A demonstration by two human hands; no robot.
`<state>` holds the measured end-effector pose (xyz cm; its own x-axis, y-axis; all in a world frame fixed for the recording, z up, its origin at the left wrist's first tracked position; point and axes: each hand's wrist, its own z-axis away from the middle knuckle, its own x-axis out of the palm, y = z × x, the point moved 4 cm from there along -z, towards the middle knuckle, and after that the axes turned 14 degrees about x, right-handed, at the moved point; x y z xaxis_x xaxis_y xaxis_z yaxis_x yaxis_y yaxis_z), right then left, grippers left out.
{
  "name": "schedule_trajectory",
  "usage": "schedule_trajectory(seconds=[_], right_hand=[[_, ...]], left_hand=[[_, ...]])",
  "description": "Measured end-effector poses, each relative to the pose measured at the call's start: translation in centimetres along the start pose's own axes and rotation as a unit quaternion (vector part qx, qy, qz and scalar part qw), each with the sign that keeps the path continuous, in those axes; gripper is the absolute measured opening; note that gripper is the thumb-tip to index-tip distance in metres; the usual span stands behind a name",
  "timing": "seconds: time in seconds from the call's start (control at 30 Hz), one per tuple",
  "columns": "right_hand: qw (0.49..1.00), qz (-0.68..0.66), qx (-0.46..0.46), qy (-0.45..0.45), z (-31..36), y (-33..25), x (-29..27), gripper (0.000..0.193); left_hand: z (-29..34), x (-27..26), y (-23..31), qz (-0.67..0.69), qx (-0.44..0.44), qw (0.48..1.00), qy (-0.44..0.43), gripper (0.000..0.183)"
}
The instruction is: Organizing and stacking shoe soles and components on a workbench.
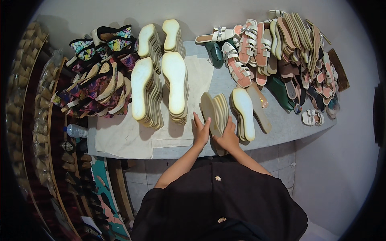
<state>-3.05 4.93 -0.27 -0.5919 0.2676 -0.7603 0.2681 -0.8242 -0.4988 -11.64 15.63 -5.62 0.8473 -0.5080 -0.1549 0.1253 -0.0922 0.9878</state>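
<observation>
Near the front edge of the table, several beige shoe soles (220, 109) stand on their long edges in a bundle. My right hand (228, 137) grips the near part of this bundle, thumb on one side and fingers on the other. On the bundle's left, my left hand (201, 131) has its fingers apart, the fingertips close to the outer sole; whether they touch it I cannot tell. Just right of my right hand lies a short stack of soles (244, 114), the top one pale. Beside that stack rests a single tan sole (259, 110).
Tall stacks of pale soles (141, 90) stand left of centre on a cream cloth (116, 134). Colourful patterned sandals (100, 80) are heaped at the left, white strapped sandals (249, 40) at the right. A plastic bottle (76, 131) and shelves of shoes (42, 120) stand beyond the table's left edge.
</observation>
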Motion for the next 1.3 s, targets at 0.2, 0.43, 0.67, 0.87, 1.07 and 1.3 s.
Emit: schedule_trajectory(seconds=[0.2,0.43,0.67,0.87,1.07,1.3], right_hand=[[0.996,0.041,-0.08,0.028,0.7,-0.5,1.4,0.1],[0.986,-0.113,-0.123,-0.014,-1.5,1.4,3.5,0.085],[0.994,-0.035,-0.098,0.032,-1.8,1.2,3.1,0.094],[0.992,-0.113,-0.018,-0.049,-1.9,0.2,1.1,0.088],[0.897,-0.401,-0.171,-0.078,-1.6,1.8,-0.2,0.095],[0.909,-0.231,-0.329,-0.11,-2.3,1.8,1.5,0.076]], left_hand=[[-1.4,0.6,-3.9,-0.017,0.026,0.998,0.046,0.086],[-1.1,2.0,-0.4,0.178,0.079,0.981,0.013,0.062],[-1.1,1.6,-1.8,0.017,0.143,0.989,-0.04,0.064],[-0.9,2.2,-0.8,-0.015,0.082,0.99,-0.116,0.077],[-1.0,0.7,4.9,0.205,0.138,0.965,-0.092,0.094],[-0.8,-0.2,8.8,0.325,0.182,0.887,-0.272,0.119]])
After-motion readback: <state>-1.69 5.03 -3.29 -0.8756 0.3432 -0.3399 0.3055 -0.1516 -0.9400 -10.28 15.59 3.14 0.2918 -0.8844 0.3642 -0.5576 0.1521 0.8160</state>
